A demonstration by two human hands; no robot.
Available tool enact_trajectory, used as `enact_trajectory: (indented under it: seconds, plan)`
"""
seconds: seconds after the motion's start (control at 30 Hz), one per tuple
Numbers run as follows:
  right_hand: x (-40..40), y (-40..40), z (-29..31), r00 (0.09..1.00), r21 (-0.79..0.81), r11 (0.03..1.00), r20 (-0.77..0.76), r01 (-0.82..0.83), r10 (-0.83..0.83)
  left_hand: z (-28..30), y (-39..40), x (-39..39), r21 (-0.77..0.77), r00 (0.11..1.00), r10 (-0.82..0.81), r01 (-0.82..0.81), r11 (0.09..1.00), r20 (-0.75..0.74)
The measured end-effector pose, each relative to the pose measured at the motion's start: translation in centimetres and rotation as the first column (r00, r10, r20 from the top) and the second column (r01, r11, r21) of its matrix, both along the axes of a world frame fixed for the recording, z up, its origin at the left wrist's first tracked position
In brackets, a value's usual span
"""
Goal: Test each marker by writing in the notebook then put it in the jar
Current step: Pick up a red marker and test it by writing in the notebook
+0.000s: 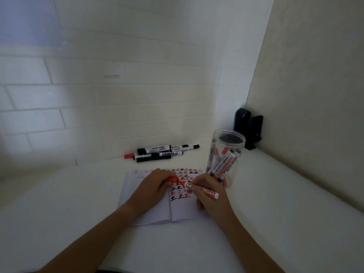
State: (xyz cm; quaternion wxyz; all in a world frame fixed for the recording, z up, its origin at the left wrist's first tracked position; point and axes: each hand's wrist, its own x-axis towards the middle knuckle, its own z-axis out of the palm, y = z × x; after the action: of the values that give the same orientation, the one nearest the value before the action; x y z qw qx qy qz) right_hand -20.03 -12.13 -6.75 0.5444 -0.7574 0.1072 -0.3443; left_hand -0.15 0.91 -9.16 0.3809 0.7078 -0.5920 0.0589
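An open notebook [149,213] lies on the white table, its right page filled with red and black written characters. Above that page my right hand [211,201] grips the barrel of a red marker [208,192]. My left hand [152,186] pinches the marker's red cap [173,180] at the marker's front end; whether the cap is on or just off I cannot tell. A clear plastic jar [226,156] stands upright right of the notebook and holds several red and black markers. A pile of several markers [161,152] lies behind the notebook by the wall.
A black two-part object [249,131] stands in the back right corner behind the jar. A tiled wall [118,107] closes the back and a plain wall [315,115] the right side. The white table [59,203] extends to the left and front.
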Motion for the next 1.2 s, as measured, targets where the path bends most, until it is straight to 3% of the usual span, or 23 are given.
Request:
enact_trajectory:
  seconds: [0.27, 0.47, 0.6, 0.7, 0.93, 1.2]
  plan:
    - [0.2, -0.2, -0.2, 0.997, -0.055, 0.998, -0.078, -0.004, 0.0, 0.6, 0.0, -0.8, 0.047, 0.994, -0.086, 0.083, 0.995, 0.066]
    - [0.0, -0.2, 0.5, 0.998, 0.25, 0.966, -0.013, 0.059, -0.058, 1.0, 0.3, -1.3, 0.012, 0.997, -0.054, 0.053, 0.999, 0.059]
    - [0.2, -0.6, -0.4, 0.99, 0.045, 0.993, -0.093, 0.113, -0.108, 1.1, 0.6, -1.5, 0.023, 0.998, -0.056, 0.055, 0.998, 0.036]
    - [0.6, -0.7, -1.2, 0.987, -0.102, 0.994, -0.147, 0.05, -0.064, 1.3, 0.6, -1.6, 0.038, 0.995, -0.095, 0.093, 0.995, 0.032]
    - [1.4, -0.2, -2.2, 0.963, -0.464, 0.881, -0.265, -0.089, -0.042, 0.6, -0.2, -1.1, 0.014, 0.985, -0.164, 0.164, 0.986, 0.051]
    - [1.9, -0.1, -2.5, 0.97, -0.529, 0.845, -0.236, -0.078, -0.059, 0.6, -0.1, -1.1, 0.035, 0.982, -0.179, 0.177, 0.984, 0.057]
